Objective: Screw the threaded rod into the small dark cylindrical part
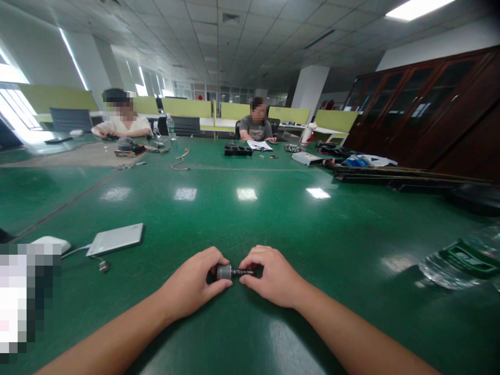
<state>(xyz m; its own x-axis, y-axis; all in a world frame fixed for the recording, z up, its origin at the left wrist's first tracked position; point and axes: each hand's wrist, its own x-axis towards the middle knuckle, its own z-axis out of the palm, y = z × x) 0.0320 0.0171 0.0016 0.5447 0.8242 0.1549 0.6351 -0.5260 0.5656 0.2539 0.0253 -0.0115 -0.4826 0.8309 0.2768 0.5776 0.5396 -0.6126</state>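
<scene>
Low in the middle of the head view, a small grey metal cylinder with a dark ridged shaft, like a small motor [224,272], lies sideways between my hands. My left hand [199,278] is closed around the cylinder end, thumb on the near side and fingers on the far side. The shaft [242,272] points right, into the curve of my right hand [273,276], whose thumb and fingers close about it. Its tip is partly hidden there. Both hands are low over the green tabletop [219,208].
On the left lies a flat silver box [117,239] with a cable, and a small metal connector [103,266] near it. A clear bottle [461,263] lies at the right. Across the table sit two people, with a black tray [238,150] and various parts along the far side.
</scene>
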